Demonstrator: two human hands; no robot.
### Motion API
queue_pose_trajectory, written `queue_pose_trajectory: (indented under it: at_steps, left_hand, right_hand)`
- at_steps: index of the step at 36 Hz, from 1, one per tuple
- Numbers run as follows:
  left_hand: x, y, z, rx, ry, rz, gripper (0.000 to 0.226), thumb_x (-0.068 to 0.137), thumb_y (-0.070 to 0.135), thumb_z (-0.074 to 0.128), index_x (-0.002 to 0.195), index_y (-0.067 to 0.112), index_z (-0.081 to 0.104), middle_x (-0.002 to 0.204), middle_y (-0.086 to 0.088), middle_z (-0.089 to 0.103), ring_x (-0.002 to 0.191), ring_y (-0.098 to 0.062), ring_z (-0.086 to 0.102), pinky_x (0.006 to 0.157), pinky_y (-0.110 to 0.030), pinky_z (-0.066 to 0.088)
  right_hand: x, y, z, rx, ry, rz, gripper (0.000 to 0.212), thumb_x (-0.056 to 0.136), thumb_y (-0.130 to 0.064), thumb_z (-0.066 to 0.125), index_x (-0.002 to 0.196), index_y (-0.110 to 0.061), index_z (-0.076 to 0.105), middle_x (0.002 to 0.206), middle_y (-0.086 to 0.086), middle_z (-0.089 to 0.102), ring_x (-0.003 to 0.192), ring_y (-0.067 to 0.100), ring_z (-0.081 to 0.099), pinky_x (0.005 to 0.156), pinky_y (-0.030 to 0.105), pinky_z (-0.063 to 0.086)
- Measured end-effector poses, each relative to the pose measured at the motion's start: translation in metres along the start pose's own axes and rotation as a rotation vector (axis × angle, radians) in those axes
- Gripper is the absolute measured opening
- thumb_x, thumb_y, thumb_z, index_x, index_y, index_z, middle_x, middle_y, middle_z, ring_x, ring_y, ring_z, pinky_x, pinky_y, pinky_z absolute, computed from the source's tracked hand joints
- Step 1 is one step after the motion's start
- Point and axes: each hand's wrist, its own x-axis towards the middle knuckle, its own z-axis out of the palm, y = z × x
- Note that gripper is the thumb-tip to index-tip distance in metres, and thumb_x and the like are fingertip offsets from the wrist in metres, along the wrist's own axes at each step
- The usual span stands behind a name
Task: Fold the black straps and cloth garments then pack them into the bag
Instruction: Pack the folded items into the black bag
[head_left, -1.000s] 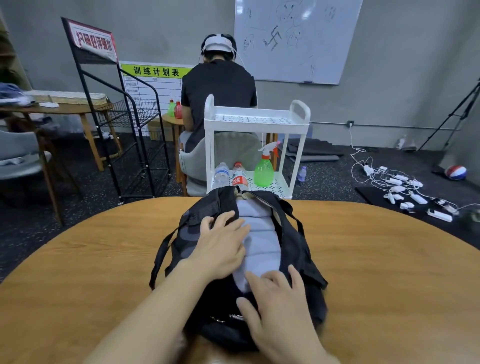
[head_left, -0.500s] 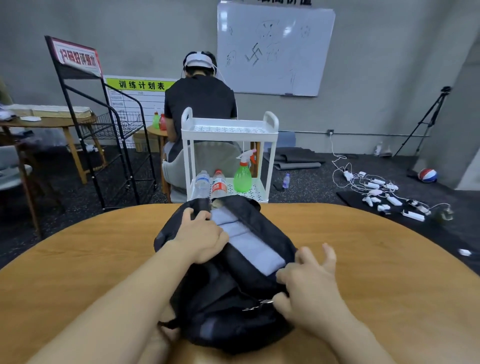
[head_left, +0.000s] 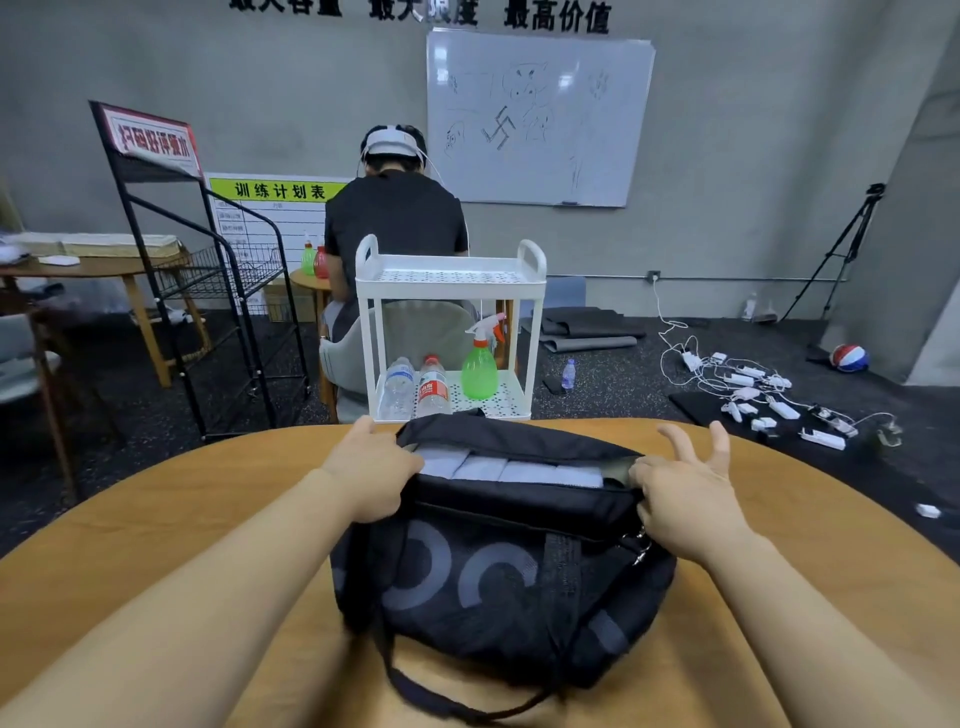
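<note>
A black bag (head_left: 498, 577) with grey ring marks lies on the round wooden table (head_left: 156, 525), its long top opening facing away from me. Folded pale grey cloth (head_left: 509, 470) shows inside the opening. My left hand (head_left: 371, 475) grips the bag's left end at the opening. My right hand (head_left: 685, 493) pinches the right end of the opening near the zipper, its other fingers spread upward. A black strap (head_left: 447, 696) from the bag loops toward me on the table.
Just beyond the table stands a white two-tier cart (head_left: 449, 332) with water bottles and a green spray bottle. A person (head_left: 395, 228) sits behind it, back to me. A black wire rack (head_left: 208, 291) stands at the left; cables and chargers (head_left: 763, 395) lie on the floor at right.
The bag has turned from lengthwise to sideways in front of me. My right hand moved from the bag's near end to its right end; my left hand stayed on its left end.
</note>
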Motion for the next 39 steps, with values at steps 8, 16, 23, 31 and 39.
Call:
queue_pose_trajectory:
  at_steps: [8,16,23,31,39]
  left_hand:
    - [0.007,-0.023,0.014,0.179,-0.003,0.017,0.038,0.085,0.008,0.046,0.12,0.023,0.046,0.111,-0.003,0.06,0.11,-0.024,0.038,0.084,-0.037,0.025]
    - [0.022,-0.034,0.025,0.23,0.031,0.054,0.044,0.089,0.01,0.048,0.129,0.026,0.042,0.122,0.006,0.057,0.118,-0.023,0.038,0.089,-0.038,0.027]
    - [0.026,-0.037,0.025,0.265,-0.055,-0.028,0.029,0.091,0.032,0.045,0.113,0.028,0.064,0.104,0.005,0.062,0.104,-0.021,0.051,0.092,-0.041,0.022]
    - [-0.003,-0.026,0.004,0.171,-0.043,-0.13,0.033,0.079,0.05,0.049,0.061,0.023,0.046,0.06,0.008,0.048,0.056,-0.013,0.037,0.082,-0.036,0.018]
    - [-0.009,-0.032,0.008,-0.237,0.089,-0.155,0.042,0.093,0.048,0.023,0.087,0.023,0.056,0.071,0.003,0.059,0.07,-0.014,0.048,0.076,-0.037,0.019]
  right_hand:
    - [0.012,0.003,0.009,0.09,-0.033,-0.015,0.032,0.086,-0.039,0.042,0.104,-0.025,0.065,0.121,-0.016,0.056,0.146,0.024,0.005,0.11,0.058,-0.013]
    - [0.024,0.006,0.016,0.121,-0.031,-0.001,0.008,0.085,-0.034,0.046,0.087,-0.027,0.048,0.114,-0.017,0.053,0.147,0.024,0.005,0.114,0.055,-0.002]
    - [0.037,0.005,0.021,0.074,-0.011,0.005,0.013,0.088,-0.022,0.047,0.09,-0.031,0.037,0.116,-0.016,0.056,0.148,0.027,0.004,0.115,0.057,0.001]
    - [0.05,0.012,0.01,0.035,-0.046,0.036,0.017,0.081,-0.017,0.052,0.088,-0.031,0.047,0.112,-0.016,0.062,0.146,0.023,0.008,0.113,0.052,0.003]
    - [0.049,-0.038,0.009,0.222,0.077,0.001,0.034,0.084,-0.026,0.033,0.097,-0.028,0.064,0.106,-0.011,0.067,0.141,0.02,0.023,0.107,0.042,0.005]
